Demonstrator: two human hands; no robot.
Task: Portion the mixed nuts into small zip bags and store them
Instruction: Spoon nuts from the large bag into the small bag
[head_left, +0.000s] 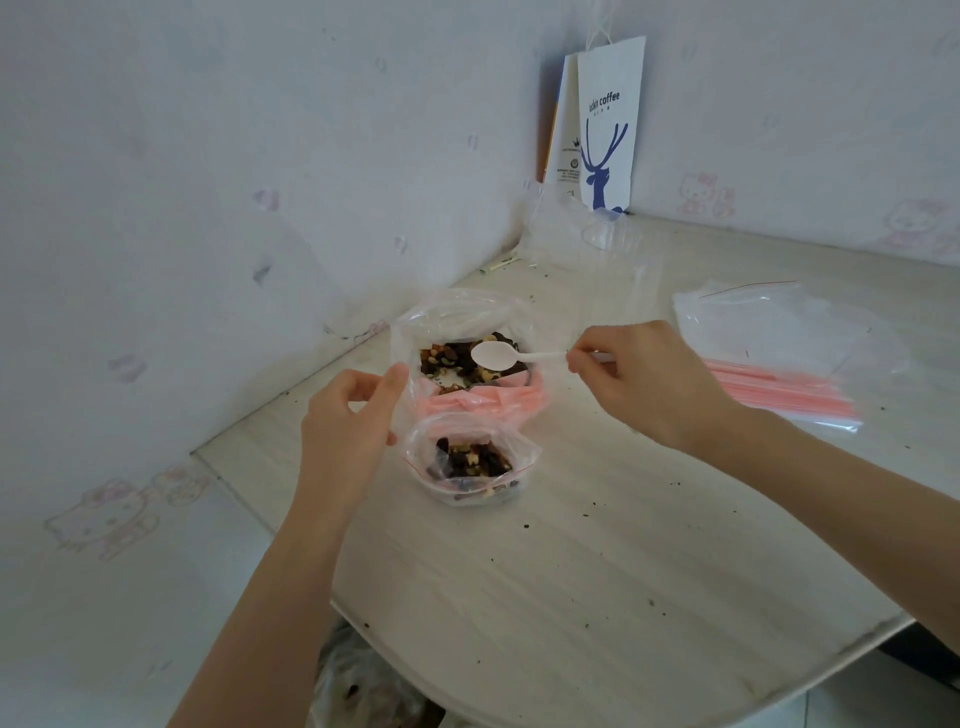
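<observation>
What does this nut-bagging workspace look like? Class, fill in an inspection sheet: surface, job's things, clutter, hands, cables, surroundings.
Surface: pale wood-grain table, speckled with dark crumbs.
Job's things: large bag of mixed nuts, open; small zip bag in front of it, open, partly filled; white spoon, empty, over the large bag; stack of empty zip bags at right.
Clutter: clear plastic cup at the far corner.
Hands: left hand holds the large bag's edge; right hand pinches the spoon's handle.
Cables: nothing seen.
Surroundings: wallpapered wall; paper coffee bag leaning in the corner.
</observation>
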